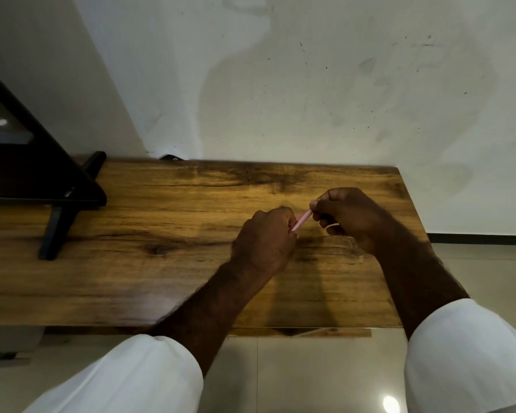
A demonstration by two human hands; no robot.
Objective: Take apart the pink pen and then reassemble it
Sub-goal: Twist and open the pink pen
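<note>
Head view, slim pink pen (301, 220) slanting, ends pinched by left hand (264, 238) and right hand (350, 217), seemingly whole

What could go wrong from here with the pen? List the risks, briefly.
1. Both the left hand and right hand pinch the pen by its ends, over the table. If it comes apart suddenly, a small inner part might drop.
2. The hands are near the table's right edge, so a dropped part could roll off onto the floor.
3. Only a short pink stretch shows between the hands; pulling off-axis might bend it.
</note>
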